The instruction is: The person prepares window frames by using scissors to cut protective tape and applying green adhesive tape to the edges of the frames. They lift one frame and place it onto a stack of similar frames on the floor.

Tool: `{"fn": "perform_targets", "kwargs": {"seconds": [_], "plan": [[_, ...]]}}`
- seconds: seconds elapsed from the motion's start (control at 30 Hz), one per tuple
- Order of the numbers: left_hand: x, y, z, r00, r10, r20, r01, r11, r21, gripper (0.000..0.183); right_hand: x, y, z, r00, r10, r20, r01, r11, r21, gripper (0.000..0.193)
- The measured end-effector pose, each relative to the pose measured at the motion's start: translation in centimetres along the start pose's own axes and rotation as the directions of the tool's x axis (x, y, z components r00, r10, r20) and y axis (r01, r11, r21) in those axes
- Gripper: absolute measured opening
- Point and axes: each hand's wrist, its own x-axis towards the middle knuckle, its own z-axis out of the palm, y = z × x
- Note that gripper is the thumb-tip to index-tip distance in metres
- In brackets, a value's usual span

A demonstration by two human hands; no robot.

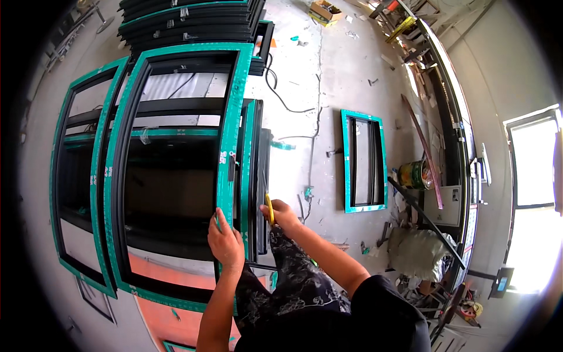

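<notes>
The right hand (284,216) has its fingers curled round a yellow tool (270,208), pinching the handle, with its thin shaft pointing up and away from the person. Left of that grip, the left hand (226,243) lies on the green-taped edge of a tall frame (225,188); whether it clasps that edge or only rests on it, I cannot tell. The frame stands mostly left of and beyond the left hand, its dark bars crossing the middle. Farther left, just beside it, is a second frame (95,188), also edged in green. Well beyond both hands is a stack (187,32) of dark frames. Right of the tool, well apart from it, a small frame (346,158) is on the floor (305,164), with a can (413,175) farther right. Patterned trousers (299,264) show just below the right hand
</notes>
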Motion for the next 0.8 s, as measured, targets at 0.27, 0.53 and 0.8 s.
{"fn": "perform_targets", "kwargs": {"seconds": [0.27, 0.53, 0.8], "plan": [[-2.1, 1.0, -0.4, 0.999, -0.031, -0.037, 0.028, 0.997, -0.075, 0.066, -0.2, 0.0, -9.7, 1.0, -0.022, 0.004, 0.022, 0.986, -0.163, 0.03], [7.4, 5.9, -0.1, 0.947, -0.041, -0.318, -0.001, 0.991, -0.13, 0.036, -2.0, -1.6, -11.5, 1.0, 0.013, -0.013, -0.012, 0.999, 0.046, 0.031], [13.3, 5.9, 2.8, 0.987, -0.112, -0.119, 0.111, 0.994, -0.012, 0.023, -3.0, -2.0, -9.0, 0.989, 0.017, 0.144, -0.013, 1.0, -0.028, 0.03]]}}
